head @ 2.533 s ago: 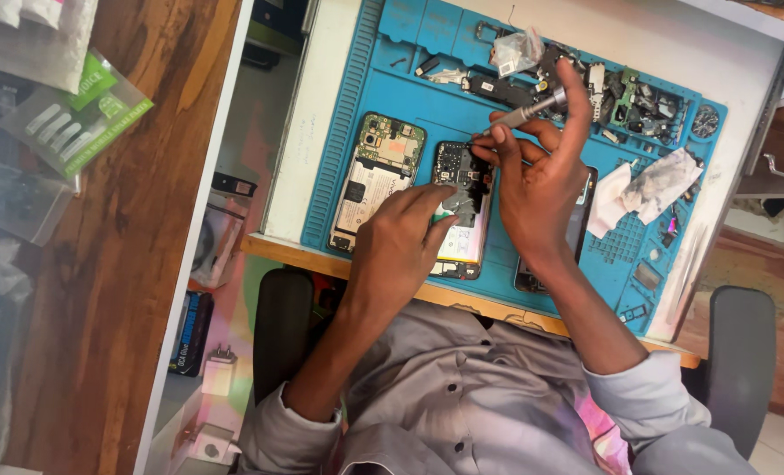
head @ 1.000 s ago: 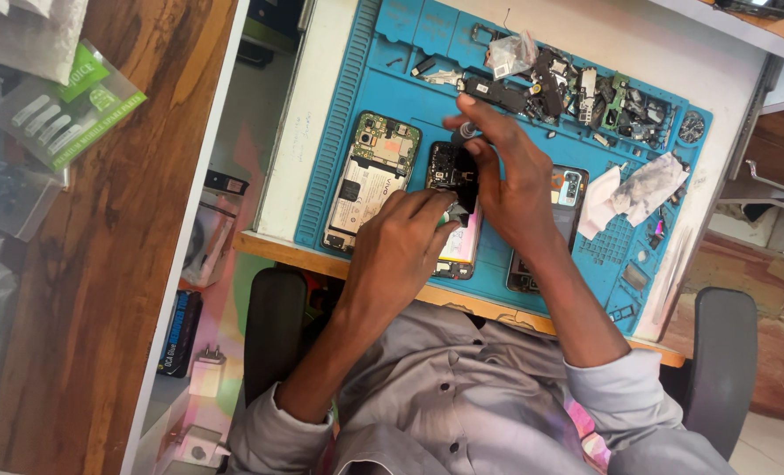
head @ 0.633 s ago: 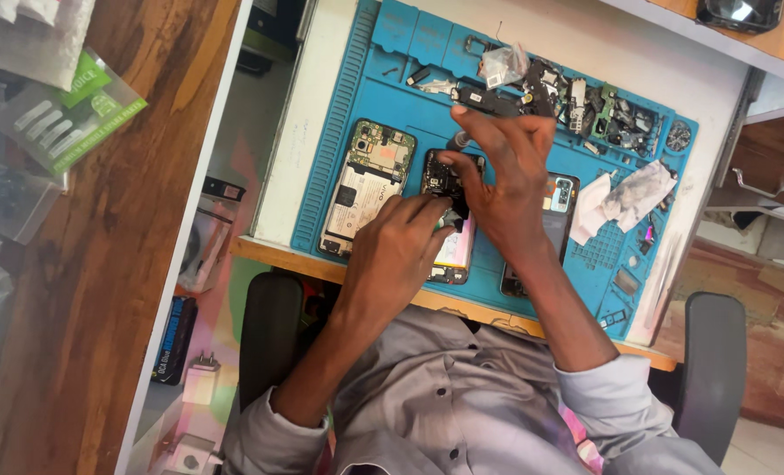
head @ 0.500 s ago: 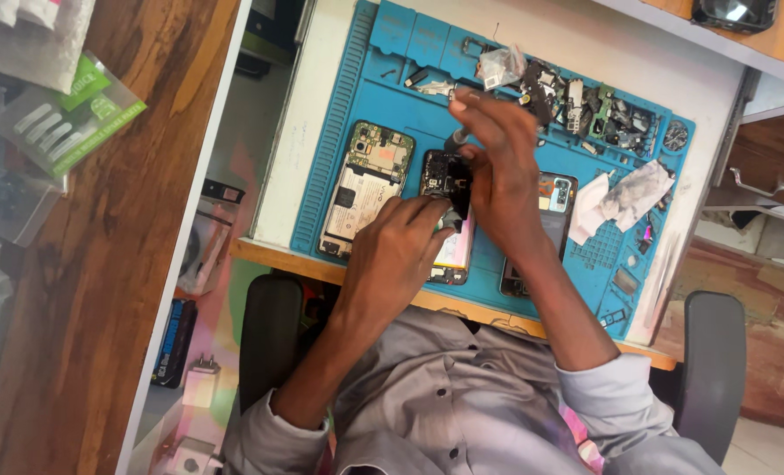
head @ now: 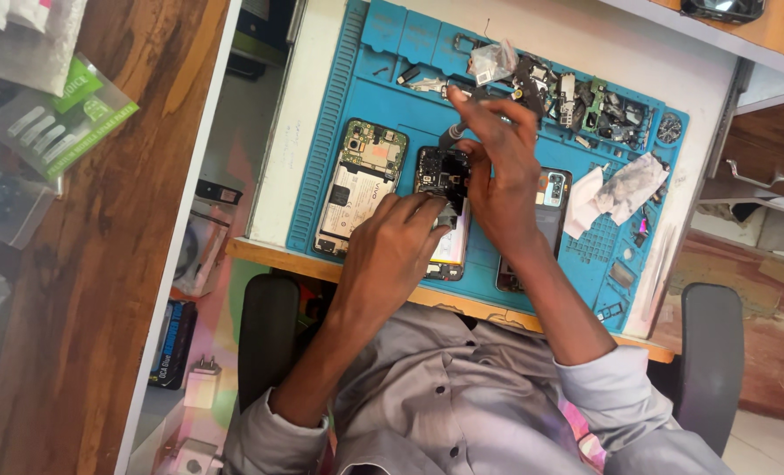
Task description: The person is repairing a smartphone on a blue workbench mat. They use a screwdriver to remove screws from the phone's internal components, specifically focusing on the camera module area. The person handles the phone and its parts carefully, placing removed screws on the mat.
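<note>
At the centre of the frame, the left hand point(head: 396, 251) covered the lower half of the middle opened phone point(head: 442, 176), and the right hand point(head: 502, 180) hid most of the phone at its right point(head: 552, 198). What the right grip pinched was too small to tell. The heap of small parts point(head: 585, 101) at upper right blurred together. The dark device point(head: 717, 9) was cut off by the top edge.

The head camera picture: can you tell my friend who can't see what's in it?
A person's left hand presses on an opened phone lying on a blue repair mat, while the right hand holds a small tool over it. A second opened phone lies to the left on the mat, a third phone to the right, and loose parts along the far edge.
</note>
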